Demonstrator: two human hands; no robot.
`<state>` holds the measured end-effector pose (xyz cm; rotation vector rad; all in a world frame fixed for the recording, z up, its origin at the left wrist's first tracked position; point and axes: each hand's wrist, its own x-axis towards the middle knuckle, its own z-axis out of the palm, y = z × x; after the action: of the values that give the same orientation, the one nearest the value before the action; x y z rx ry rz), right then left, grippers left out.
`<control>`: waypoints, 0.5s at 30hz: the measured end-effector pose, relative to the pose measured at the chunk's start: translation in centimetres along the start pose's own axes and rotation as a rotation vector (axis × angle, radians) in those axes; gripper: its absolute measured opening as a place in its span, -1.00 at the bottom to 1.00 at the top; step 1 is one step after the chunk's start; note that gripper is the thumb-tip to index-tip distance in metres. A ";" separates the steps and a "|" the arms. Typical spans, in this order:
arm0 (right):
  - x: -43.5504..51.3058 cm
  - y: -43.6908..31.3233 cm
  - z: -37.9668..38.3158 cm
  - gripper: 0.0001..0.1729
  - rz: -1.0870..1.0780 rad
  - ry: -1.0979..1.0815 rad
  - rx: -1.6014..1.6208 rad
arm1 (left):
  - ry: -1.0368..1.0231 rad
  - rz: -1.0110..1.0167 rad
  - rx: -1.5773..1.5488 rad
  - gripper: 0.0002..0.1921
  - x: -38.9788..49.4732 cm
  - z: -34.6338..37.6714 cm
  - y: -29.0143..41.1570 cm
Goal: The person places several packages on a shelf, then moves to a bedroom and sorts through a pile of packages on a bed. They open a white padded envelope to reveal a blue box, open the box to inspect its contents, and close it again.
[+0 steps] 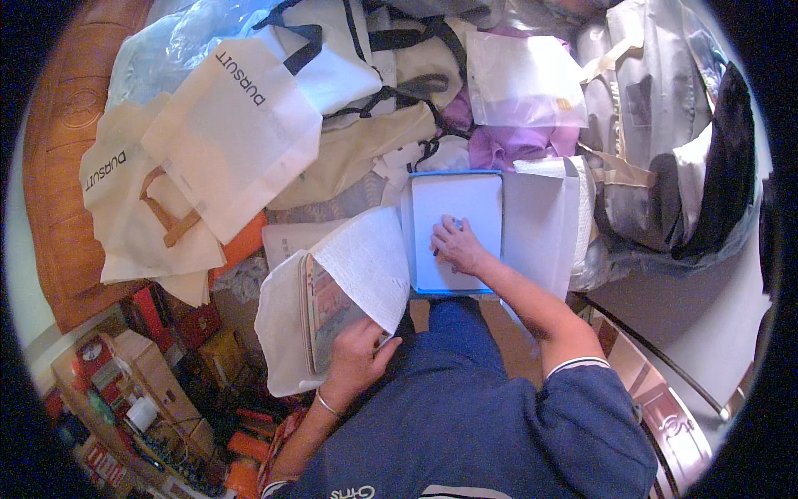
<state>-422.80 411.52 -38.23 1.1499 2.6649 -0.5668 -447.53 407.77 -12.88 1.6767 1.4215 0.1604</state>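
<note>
In front of me lies a shallow blue box with a smooth white panel inside it. My right hand rests over that panel, its fingers curled around a small dark object that is mostly hidden, perhaps a pen. To the left is a flat stack of printed sheets or booklets, partly covered by white foam wrapping. My left hand grips the stack's lower right edge together with the wrapping. White sheeting spreads from the blue box's right side.
Cream non-woven bags lie at the upper left beside a brown leather cushion. A white plastic pouch rests on purple cloth. Grey bags fill the upper right. Cartons and red objects stand at the lower left.
</note>
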 end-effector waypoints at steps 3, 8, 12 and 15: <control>-0.4 0.5 -0.1 -0.55 -0.052 0.134 -0.008 | -0.067 -0.050 -0.088 -0.70 -0.4 -0.4 0.1; -0.2 1.4 -0.1 -0.63 -0.096 0.135 -0.005 | -0.176 0.002 -0.051 -0.62 -0.6 -1.1 0.8; 0.4 1.2 -0.2 -0.56 -0.063 0.051 -0.068 | -0.225 0.068 0.001 -0.59 -0.5 -1.3 1.8; 0.6 1.3 -0.5 -0.62 0.022 0.032 -0.052 | -0.201 0.074 0.004 -0.60 -0.4 -1.3 2.2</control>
<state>-422.27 412.94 -38.37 1.1817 2.6734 -0.4771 -446.86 408.27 -10.42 1.6992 1.2119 0.0292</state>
